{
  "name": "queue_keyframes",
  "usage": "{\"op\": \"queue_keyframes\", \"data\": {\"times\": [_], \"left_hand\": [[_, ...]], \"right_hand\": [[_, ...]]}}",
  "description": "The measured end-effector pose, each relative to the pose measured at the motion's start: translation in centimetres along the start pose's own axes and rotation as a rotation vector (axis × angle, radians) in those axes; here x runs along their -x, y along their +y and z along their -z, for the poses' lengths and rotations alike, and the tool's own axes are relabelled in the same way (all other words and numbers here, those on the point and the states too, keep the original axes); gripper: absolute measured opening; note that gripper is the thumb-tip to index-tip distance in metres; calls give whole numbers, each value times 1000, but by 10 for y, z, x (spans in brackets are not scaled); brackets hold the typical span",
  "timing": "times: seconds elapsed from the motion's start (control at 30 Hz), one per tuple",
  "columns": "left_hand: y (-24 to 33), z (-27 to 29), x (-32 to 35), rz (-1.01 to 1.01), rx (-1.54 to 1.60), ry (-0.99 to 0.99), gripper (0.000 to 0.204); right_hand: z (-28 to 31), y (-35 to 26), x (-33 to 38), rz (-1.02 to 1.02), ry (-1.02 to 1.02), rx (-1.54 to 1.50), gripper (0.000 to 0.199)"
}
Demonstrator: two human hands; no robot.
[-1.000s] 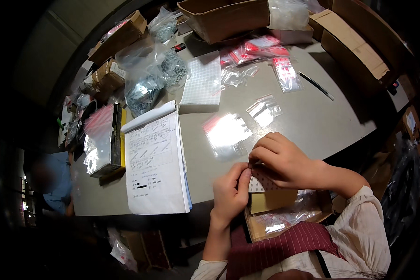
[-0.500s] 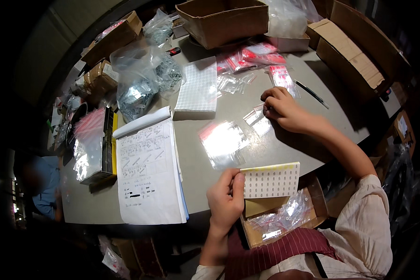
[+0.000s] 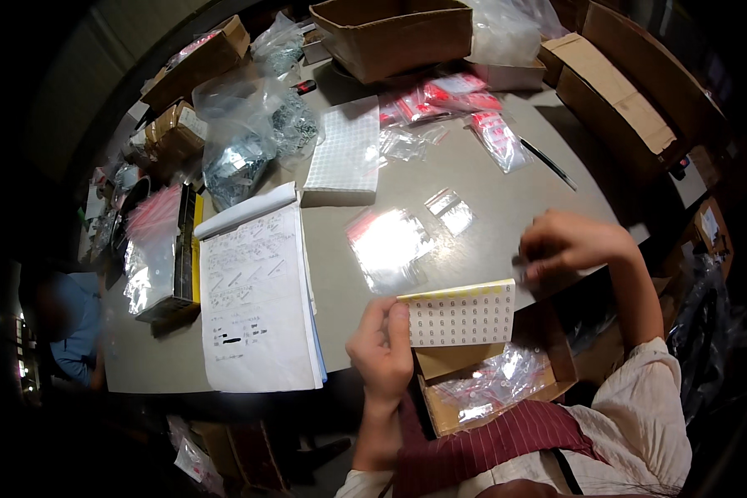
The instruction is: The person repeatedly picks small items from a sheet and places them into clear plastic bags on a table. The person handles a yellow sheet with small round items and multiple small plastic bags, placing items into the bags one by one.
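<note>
My left hand (image 3: 382, 344) pinches a white sheet of small round-number stickers (image 3: 461, 318) by its left edge, over the table's near edge. To the right of that sheet, my right hand (image 3: 568, 245) is raised near the table edge, its fingers curled and blurred by motion; whether they hold anything does not show. Beyond the sheet lie a shiny stack of clear zip bags (image 3: 390, 242) and a few small zip bags (image 3: 451, 212). Below the sheet, a cardboard box (image 3: 561, 371) with clear bags inside is partly hidden by it.
A handwritten notepad (image 3: 261, 307) lies on the left, beside a box of red-edged zip bags (image 3: 156, 241). Behind are bags of metal parts (image 3: 239, 158), a white sticker-sheet stack (image 3: 344, 149), red-and-clear packets (image 3: 452, 95), a pen (image 3: 548, 162) and cardboard boxes (image 3: 390, 37).
My right hand has moved from the small zip bags toward me and to the right. My left hand still holds the sticker sheet, and the whole view has shifted slightly.
</note>
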State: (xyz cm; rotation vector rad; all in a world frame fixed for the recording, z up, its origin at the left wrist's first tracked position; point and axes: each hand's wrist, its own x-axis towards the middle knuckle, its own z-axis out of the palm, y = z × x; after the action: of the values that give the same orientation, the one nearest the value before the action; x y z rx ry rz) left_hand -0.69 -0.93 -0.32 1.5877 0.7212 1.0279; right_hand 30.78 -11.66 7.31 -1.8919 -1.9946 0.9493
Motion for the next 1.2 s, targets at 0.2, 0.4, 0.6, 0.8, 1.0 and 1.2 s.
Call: {"op": "queue_keyframes", "data": {"times": [0.2, 0.4, 0.6, 0.8, 1.0, 1.2], "left_hand": [[-10, -2, 0, -19, 27, 32, 12], [0, -1, -4, 97, 169, -65, 10], [4, 3, -4, 118, 208, -105, 11], [-3, 9, -10, 200, 255, -129, 13], [1, 14, -16, 290, 374, -177, 14], [-2, 14, -17, 236, 407, -158, 13]], "right_hand": [[-38, -41, 12, 271, 468, -276, 36], [-70, -51, 1, 213, 622, -387, 19], [-83, -51, -6, 213, 616, -422, 20], [-82, -41, -10, 568, 737, 185, 41], [-72, -48, -9, 784, 711, 506, 38], [-64, -52, -24, 313, 541, -538, 14]]}}
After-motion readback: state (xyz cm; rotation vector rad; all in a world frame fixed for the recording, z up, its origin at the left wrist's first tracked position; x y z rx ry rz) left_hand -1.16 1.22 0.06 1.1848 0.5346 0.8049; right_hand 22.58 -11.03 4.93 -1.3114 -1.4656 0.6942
